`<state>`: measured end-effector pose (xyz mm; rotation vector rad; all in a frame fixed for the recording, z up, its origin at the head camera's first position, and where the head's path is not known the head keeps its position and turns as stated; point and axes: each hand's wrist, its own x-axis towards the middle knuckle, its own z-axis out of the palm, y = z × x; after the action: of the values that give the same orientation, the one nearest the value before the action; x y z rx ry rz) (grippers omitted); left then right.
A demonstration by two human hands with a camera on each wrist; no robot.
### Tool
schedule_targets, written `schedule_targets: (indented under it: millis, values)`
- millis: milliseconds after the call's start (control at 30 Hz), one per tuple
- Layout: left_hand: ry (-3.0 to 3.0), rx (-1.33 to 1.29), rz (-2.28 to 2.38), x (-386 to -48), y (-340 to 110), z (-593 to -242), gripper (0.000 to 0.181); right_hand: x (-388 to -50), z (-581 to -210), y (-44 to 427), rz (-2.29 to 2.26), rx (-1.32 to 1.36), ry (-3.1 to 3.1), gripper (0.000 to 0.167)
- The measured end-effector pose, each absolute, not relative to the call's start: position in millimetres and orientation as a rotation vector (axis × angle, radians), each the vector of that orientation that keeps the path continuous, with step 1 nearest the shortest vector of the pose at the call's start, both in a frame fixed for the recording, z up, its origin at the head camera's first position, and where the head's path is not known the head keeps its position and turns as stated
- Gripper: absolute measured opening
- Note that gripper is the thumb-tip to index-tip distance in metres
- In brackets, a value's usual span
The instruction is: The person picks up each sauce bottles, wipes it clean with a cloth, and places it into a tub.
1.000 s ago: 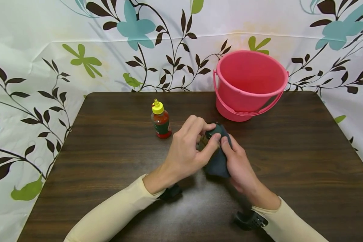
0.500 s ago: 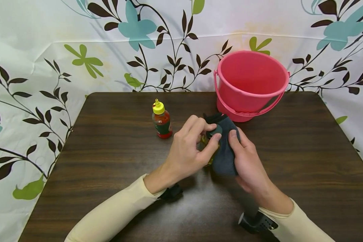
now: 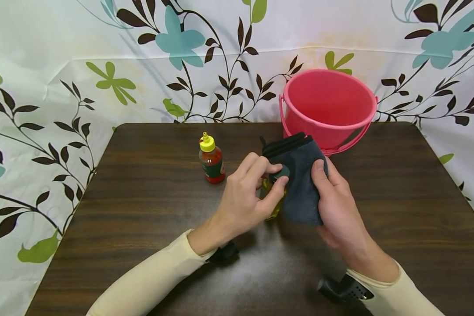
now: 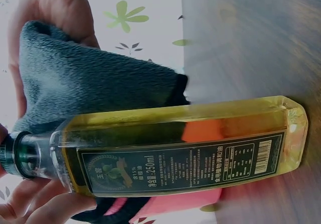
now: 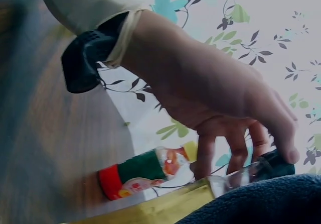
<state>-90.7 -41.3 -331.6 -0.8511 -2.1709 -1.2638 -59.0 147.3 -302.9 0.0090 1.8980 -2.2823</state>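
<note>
My left hand (image 3: pixel 245 191) pinches the dark green cap (image 3: pixel 282 172) of an oil bottle (image 4: pixel 190 153) between thumb and fingers. The bottle is clear glass with yellow oil and a dark label; the left wrist view shows it whole, while in the head view the hand covers much of it. To its right, my right hand (image 3: pixel 341 208) grips a folded blue-grey cloth (image 3: pixel 302 188) by its right side, thumb on the near face. The cloth hangs beside the bottle, overlapping it in view; whether they touch I cannot tell.
A small sauce bottle (image 3: pixel 212 166) with red contents and a yellow nozzle cap stands left of my hands on the dark wooden table (image 3: pixel 150 197). A pink bucket (image 3: pixel 335 136) stands at the back right, just behind the cloth. Behind the table hangs a patterned curtain (image 3: pixel 134 39).
My right hand has moved right with the cloth, drawing it away from around the bottle, and more of the cloth and yellow oil shows. My left hand has stayed at the cap.
</note>
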Motion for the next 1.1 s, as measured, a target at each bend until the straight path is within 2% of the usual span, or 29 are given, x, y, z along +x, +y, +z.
schedule_targets:
  millis: [400, 1100]
  values:
    - [-2.156, -0.863, -1.235, -90, -42, -330, 0.013, -63, -289, 156, -2.430, -0.045, 1.936, 0.045]
    - [-2.177, -0.864, -1.242, -89, -43, -328, 0.014, -60, -291, 159, -2.440, -0.125, 1.912, 0.047]
